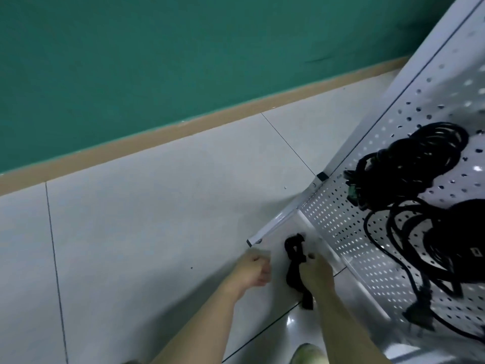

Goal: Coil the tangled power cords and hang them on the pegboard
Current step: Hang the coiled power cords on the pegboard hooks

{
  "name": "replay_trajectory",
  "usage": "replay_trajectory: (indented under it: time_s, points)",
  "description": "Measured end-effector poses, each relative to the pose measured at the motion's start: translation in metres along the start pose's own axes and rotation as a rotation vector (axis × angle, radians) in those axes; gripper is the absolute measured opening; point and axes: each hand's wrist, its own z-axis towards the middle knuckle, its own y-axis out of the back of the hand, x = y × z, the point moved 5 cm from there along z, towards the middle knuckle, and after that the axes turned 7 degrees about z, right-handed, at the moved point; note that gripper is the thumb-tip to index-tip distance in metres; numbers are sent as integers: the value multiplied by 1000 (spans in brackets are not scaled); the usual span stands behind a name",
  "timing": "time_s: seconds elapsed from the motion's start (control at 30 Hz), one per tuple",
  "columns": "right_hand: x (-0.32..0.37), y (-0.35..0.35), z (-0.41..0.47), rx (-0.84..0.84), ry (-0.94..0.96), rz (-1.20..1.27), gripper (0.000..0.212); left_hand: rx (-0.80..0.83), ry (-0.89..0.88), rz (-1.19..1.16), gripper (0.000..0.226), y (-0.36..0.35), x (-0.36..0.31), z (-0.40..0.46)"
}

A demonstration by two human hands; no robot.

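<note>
Power cord bundle (296, 269), black and blurred, sits low and right of centre, gripped by the right hand (316, 271) with fingers curled round it. Left hand (253, 269) beside it is loosely fisted, apparently holding nothing. At the right edge, black coiled cords (417, 164) hang on the white pegboard (341, 227). Pale floor tiles (144, 219) and a green wall (157, 48) fill the left.

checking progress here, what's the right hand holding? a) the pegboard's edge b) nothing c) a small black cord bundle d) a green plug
c: the right hand grips a small black cord bundle above the floor tiles, apart from the pegboard.
</note>
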Motion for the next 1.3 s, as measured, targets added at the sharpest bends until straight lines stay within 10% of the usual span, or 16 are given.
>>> replay_trajectory:
  time_s: [0.33, 0.77, 1.3]
  points:
    - [-31, -38, 31, 35, -25, -71, 11, -31, -54, 193, 28, -21, 18, -18]
    - [31, -43, -32, 224, 12, 651, 18, -132, -344, 47, 33, 9, -21, -85]
    - [202, 141, -247, 154, 748, 676, 30, 91, -904, -84, 40, 3, -240, -353]
